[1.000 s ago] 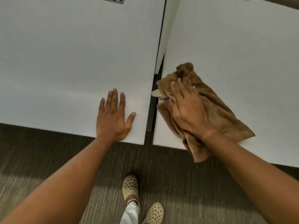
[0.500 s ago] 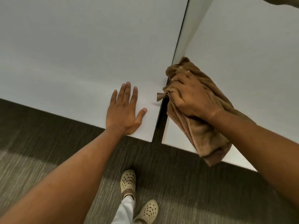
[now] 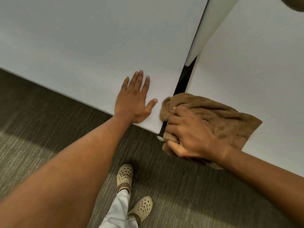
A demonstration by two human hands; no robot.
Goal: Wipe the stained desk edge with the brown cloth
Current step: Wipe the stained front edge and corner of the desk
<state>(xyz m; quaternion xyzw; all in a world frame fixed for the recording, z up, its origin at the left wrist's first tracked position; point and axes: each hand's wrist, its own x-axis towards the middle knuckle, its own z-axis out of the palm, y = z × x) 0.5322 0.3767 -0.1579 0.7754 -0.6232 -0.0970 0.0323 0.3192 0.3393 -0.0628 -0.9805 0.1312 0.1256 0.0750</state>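
My right hand (image 3: 192, 135) grips the bunched brown cloth (image 3: 213, 116) at the near left corner of the right white desk (image 3: 255, 71). The cloth wraps over that desk's left edge and fills the near end of the dark gap (image 3: 184, 79) between the two desks. Part of the cloth lies spread on the right desk top behind my hand, and part hangs below the front edge. My left hand (image 3: 134, 99) rests flat, fingers apart, on the left white desk (image 3: 98, 46) close to its near right corner. No stain on the edge can be made out.
A white divider panel (image 3: 209, 27) stands in the gap farther back. Grey-brown carpet (image 3: 49, 145) lies below the desks. My feet in beige perforated clogs (image 3: 125, 175) stand just in front of the gap.
My right hand has dragged the cloth along the right desk's left edge toward me, from farther up the gap to the near corner. My left hand has stayed flat on the left desk.
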